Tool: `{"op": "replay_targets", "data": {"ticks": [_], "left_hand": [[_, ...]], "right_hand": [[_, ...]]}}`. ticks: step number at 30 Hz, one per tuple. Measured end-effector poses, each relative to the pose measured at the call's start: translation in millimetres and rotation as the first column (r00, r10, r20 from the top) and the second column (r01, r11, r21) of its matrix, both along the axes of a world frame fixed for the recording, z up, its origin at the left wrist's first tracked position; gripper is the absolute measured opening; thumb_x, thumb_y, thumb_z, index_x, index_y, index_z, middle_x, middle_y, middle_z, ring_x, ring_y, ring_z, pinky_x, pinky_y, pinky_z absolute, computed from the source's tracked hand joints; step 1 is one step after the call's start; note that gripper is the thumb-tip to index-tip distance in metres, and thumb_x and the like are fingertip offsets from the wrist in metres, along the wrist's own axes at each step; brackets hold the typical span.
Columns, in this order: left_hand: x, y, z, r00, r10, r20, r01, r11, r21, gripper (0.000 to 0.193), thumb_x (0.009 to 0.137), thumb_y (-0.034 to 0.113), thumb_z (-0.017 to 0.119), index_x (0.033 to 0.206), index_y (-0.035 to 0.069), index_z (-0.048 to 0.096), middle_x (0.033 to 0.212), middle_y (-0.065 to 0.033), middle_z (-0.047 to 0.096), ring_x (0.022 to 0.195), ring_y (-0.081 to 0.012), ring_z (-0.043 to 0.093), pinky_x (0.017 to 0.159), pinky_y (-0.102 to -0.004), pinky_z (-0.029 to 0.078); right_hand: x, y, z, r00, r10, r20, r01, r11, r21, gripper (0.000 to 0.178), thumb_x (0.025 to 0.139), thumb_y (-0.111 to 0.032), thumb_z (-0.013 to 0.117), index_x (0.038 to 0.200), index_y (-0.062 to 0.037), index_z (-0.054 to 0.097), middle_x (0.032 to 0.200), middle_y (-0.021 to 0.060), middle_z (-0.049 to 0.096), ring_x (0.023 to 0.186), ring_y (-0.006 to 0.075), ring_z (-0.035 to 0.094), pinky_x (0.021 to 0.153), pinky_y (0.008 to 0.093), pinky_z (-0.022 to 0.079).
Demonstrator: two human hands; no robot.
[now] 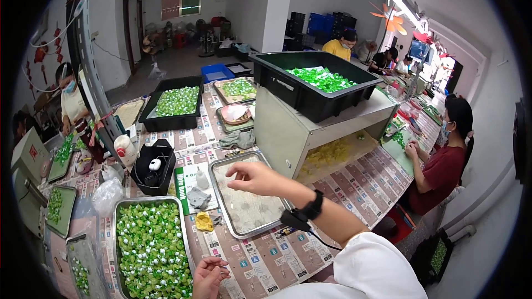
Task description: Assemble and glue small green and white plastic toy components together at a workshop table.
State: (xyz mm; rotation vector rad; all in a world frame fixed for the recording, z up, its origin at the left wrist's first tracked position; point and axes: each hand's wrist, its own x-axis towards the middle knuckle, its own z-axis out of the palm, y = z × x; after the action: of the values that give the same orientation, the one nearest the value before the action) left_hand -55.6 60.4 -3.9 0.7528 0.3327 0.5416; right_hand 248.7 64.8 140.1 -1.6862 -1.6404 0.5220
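My right hand [247,178] is raised above a metal tray [220,210] lined with pale, stained cloth. Its fingers are bent but apart, and nothing shows between them. A dark band with a small box and a cable is strapped round that wrist. Low in the picture, my left hand [208,278] is beside the right rim of a deep metal tray [187,227] heaped with small green and white pieces [152,249]. The fingers of this hand are curled in toward the thumb. Whatever they may pinch is too small to make out.
Ahead stands a grey box shelf [277,127] bearing a black bin [299,97] of green pieces. Another black bin [172,102] is farther left. A notebook [188,182], a small white bottle [202,178] and a yellow lump [204,221] lie between the trays. A person [449,160] works at right.
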Motion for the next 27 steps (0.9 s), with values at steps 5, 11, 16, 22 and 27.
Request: {"op": "replay_targets", "data": {"ticks": [5,11,16,22,27], "left_hand": [[8,-1,19,0.999,0.017,-0.037,-0.014,0.998,0.066,0.026,0.092,0.013,0.058,0.116,0.002,0.052,0.105,-0.0094,0.061,0.088,-0.0179,0.061,0.08,-0.0311,0.049],[28,-14,23,0.999,0.036,0.03,-0.041,0.987,0.155,0.024,0.092,0.013,0.058,0.114,0.002,0.054,0.106,-0.0098,0.061,0.089,-0.018,0.062,0.078,-0.0317,0.052],[42,-14,28,0.987,0.15,-0.063,-0.125,0.948,0.293,0.027,0.093,0.014,0.058,0.116,0.002,0.053,0.109,-0.0096,0.06,0.089,-0.0175,0.062,0.078,-0.0315,0.052],[74,10,7,0.842,0.359,-0.402,-0.208,0.905,0.372,0.044,0.089,0.019,0.063,0.125,0.003,0.044,0.083,-0.0041,0.055,0.066,-0.0118,0.055,0.056,-0.0273,0.048],[110,49,-33,0.718,0.311,-0.623,-0.144,0.942,0.304,0.038,0.087,0.005,0.059,0.12,-0.003,0.041,0.084,-0.0084,0.055,0.074,-0.0172,0.061,0.06,-0.0314,0.057]], "right_hand": [[59,-121,111,0.949,-0.257,-0.185,0.313,0.853,0.417,0.016,0.088,-0.017,0.065,0.092,-0.0008,0.065,0.078,0.0009,0.065,0.072,0.0053,0.058,0.066,0.0204,0.046],[271,-205,150,0.427,-0.81,-0.403,0.903,0.363,0.229,0.042,0.084,-0.043,0.065,0.107,-0.0084,0.058,0.093,-0.0003,0.061,0.075,0.011,0.053,0.064,0.0283,0.044],[337,-183,127,0.344,-0.794,-0.502,0.898,0.434,-0.071,0.061,0.076,-0.065,0.059,0.099,-0.0087,0.06,0.095,0.0031,0.059,0.077,0.0186,0.05,0.068,0.0369,0.041],[328,-160,132,0.334,-0.768,-0.547,0.914,0.405,-0.012,0.058,0.072,-0.064,0.066,0.085,-0.0071,0.062,0.084,0.0045,0.058,0.07,0.0177,0.048,0.063,0.0332,0.039],[322,-155,142,0.336,-0.657,-0.675,0.874,0.484,-0.036,0.045,0.069,-0.052,0.076,0.078,-0.0108,0.059,0.072,0.0003,0.051,0.064,0.0151,0.046,0.059,0.0297,0.037]]}}
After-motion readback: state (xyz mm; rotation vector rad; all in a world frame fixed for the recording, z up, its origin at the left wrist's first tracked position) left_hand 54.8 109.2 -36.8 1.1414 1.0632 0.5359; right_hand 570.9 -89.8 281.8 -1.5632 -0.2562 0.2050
